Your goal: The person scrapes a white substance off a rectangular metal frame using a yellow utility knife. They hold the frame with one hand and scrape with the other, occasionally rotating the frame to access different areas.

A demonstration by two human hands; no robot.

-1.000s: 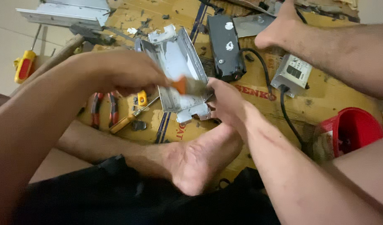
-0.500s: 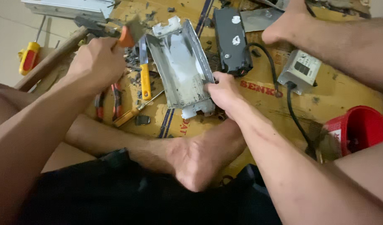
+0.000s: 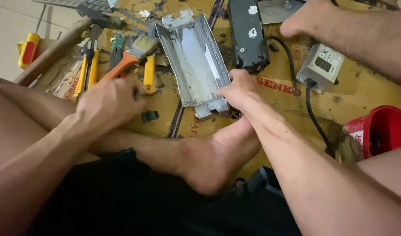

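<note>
Cardboard (image 3: 366, 87) spread on the floor carries scattered tools. At centre left of the frame, the left hand (image 3: 108, 104) curls knuckles-up around the orange handle of a paintbrush (image 3: 131, 54), whose bristles point toward the upper middle. Right of it, the right hand (image 3: 237, 89) pinches the lower right edge of a grey metal tray (image 3: 194, 61) lying open side up. Yellow-handled pliers (image 3: 88, 70) lie at upper left.

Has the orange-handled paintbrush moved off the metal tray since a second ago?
Yes. The paintbrush was over the metal tray; it now sits left of it, beside the yellow-handled pliers, gripped by the left hand.
</note>
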